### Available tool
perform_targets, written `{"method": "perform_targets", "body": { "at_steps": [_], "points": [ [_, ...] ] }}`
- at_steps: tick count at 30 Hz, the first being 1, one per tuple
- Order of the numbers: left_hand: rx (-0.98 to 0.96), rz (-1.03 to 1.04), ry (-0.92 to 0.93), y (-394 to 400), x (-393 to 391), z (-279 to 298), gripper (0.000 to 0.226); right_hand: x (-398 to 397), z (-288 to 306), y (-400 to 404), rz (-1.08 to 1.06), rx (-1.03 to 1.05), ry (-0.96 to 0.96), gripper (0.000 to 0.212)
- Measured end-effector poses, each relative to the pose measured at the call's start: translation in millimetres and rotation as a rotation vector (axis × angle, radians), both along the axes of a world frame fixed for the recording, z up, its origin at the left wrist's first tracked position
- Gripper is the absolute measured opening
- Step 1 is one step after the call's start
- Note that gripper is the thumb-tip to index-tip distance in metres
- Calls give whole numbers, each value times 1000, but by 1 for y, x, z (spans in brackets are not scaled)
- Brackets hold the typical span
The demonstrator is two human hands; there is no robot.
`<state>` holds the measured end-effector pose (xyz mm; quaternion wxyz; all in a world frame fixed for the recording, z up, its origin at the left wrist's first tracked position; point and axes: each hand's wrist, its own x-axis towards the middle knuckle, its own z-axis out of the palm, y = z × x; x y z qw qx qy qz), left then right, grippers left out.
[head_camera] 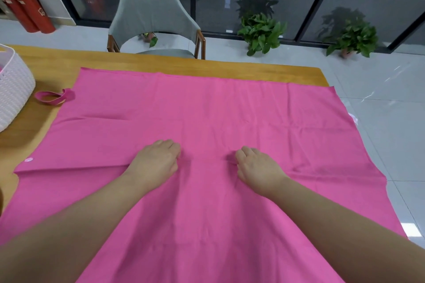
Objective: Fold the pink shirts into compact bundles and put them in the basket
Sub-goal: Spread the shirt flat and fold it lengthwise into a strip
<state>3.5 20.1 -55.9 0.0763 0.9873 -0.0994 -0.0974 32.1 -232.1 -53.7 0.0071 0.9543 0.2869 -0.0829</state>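
— Across the wooden table (161,62), what covers it?
— The pink cloth (207,110), spread flat for folding; white basket (13,89) waits far left.
— The hands?
— Left hand (156,161) and right hand (257,165), fingers curled, pinch a mid-cloth crease.

hands (207,163) pinching pink cloth (207,108), table (161,62)

Pink shirt (207,110) spread flat across the table, white woven basket (13,85) at its left
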Motion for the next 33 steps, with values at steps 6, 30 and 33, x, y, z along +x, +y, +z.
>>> {"method": "perform_targets", "body": {
  "at_steps": [6,30,33],
  "points": [
    [-192,105,-51,17,30,-3,15,36,10,0,-190,175,178,14],
    [34,288,-45,43,193,-37,59,187,-34,27,-254,113,77,53],
    [60,338,-88,43,211,-35,55,205,-37,30,-266,147,76,52]
  ]
}}
